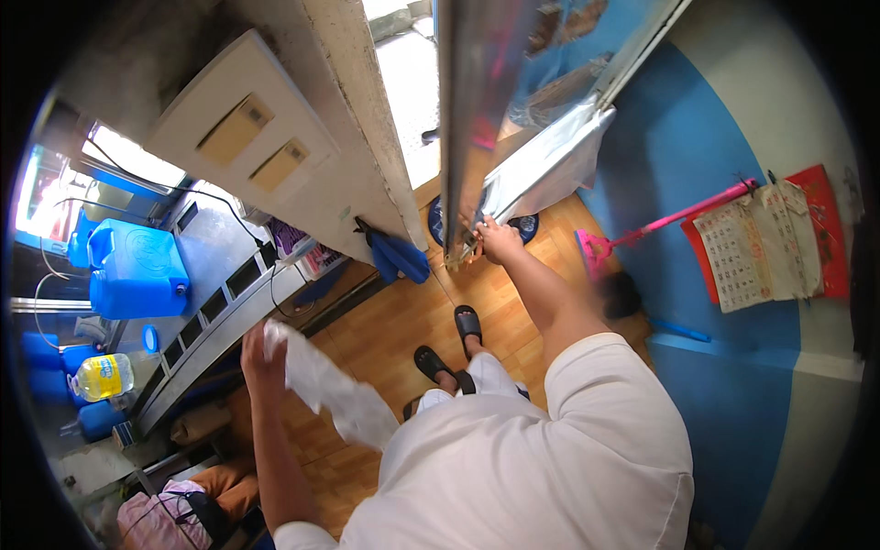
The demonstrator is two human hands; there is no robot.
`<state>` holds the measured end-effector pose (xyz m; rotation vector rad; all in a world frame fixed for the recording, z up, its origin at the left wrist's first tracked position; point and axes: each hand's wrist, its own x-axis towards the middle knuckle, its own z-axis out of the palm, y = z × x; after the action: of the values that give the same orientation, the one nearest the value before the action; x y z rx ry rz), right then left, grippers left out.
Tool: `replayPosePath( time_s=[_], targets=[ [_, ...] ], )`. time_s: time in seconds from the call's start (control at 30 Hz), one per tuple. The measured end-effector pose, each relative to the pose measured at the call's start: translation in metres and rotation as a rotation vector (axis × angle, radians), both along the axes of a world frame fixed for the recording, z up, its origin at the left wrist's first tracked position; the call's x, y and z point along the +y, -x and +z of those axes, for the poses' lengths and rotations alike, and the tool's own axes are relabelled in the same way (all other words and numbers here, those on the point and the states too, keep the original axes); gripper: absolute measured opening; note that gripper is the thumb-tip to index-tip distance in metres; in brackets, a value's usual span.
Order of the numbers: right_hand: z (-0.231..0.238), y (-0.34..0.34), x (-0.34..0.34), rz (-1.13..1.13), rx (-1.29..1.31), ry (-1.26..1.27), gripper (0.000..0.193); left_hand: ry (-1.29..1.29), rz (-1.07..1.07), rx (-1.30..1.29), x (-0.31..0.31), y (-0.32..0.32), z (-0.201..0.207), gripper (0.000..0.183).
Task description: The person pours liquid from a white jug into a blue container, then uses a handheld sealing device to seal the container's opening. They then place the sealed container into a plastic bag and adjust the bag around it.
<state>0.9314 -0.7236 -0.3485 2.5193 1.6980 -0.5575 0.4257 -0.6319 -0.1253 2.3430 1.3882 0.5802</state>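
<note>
My left hand (262, 359) is closed on one end of a limp white piece (330, 387), thin cloth or plastic, which trails down toward my shirt. Ahead of me stands a glass door (500, 101) with a metal frame, partly swung open. My right hand (500, 241) reaches forward to the door's edge, fingers curled at what looks like its handle or latch; the exact grip is hard to make out. Just beyond that hand, a white plastic sheet (550, 165) hangs at the door's lower part.
Blue jugs (137, 269) and a yellow-labelled bottle (103, 377) sit along the left. A blue cloth (394, 255) hangs at the door post. On the blue wall to the right are a pink long-handled tool (678, 215) and a calendar (756, 246). Wood-look tiles (495, 284) cover the floor.
</note>
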Motion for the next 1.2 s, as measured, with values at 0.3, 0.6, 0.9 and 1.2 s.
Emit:
replayPosePath(
  time_s=[0.3,0.6,0.9,1.2],
  targets=[
    [0.011,0.082,-0.202,0.048,0.305,0.925,0.054,-0.248,-0.161,-0.749,0.033,-0.142,0.076,0.039],
    [-0.072,-0.062,-0.021,-0.893,0.878,0.046,0.048,-0.924,0.262,-0.034,0.107,-0.134,-0.018,0.054],
    [-0.011,-0.383,0.188,-0.816,0.755,-0.532,0.066,-0.335,0.685,-0.857,0.081,-0.127,-0.003,0.049],
    [0.158,-0.517,0.412,-0.519,0.324,-1.084,0.072,-0.234,0.929,-0.795,0.087,-0.167,-0.01,0.048]
  ],
)
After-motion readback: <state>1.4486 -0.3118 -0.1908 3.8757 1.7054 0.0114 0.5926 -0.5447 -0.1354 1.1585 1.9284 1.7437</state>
